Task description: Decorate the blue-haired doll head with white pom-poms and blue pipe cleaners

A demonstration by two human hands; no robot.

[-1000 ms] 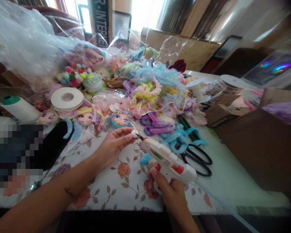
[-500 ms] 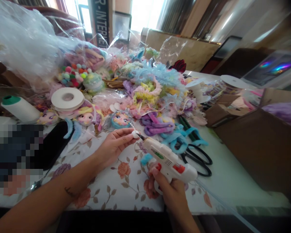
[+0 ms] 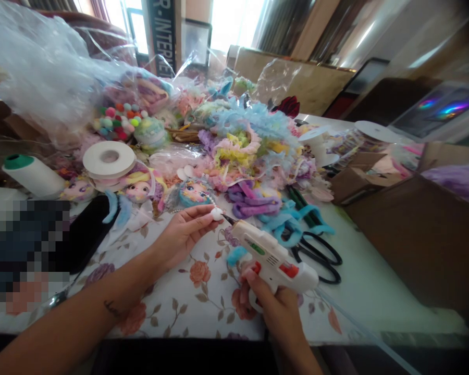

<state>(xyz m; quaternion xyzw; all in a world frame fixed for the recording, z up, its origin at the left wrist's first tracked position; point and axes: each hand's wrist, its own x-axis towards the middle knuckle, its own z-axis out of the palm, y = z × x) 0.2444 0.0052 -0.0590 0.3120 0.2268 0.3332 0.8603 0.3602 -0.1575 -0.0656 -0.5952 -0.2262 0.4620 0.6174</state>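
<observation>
Between the fingertips of my left hand (image 3: 183, 229) is a small round white piece (image 3: 216, 214), pinched at its edge. A string of white beads (image 3: 210, 196) runs up from near it toward a doll face with blue-grey trim (image 3: 195, 192). My right hand (image 3: 273, 307) is wrapped around the handle of a white glue gun (image 3: 273, 255) with a red trigger. The gun's dark nozzle points left at the white piece, very close to it; whether they touch I cannot tell. A clear glue stick (image 3: 359, 325) trails from the gun's back.
Black-handled scissors (image 3: 320, 255) and blue fuzzy strips (image 3: 285, 226) lie right of the gun. Behind are a ribbon roll (image 3: 109, 158), a thread cone (image 3: 35, 174) and a heap of lace (image 3: 254, 122). A cardboard box (image 3: 410, 234) stands at right, a black case (image 3: 88, 234) at left.
The glue gun's nozzle has shifted slightly right of the white piece. My left hand has moved very slightly left, still pinching the piece.
</observation>
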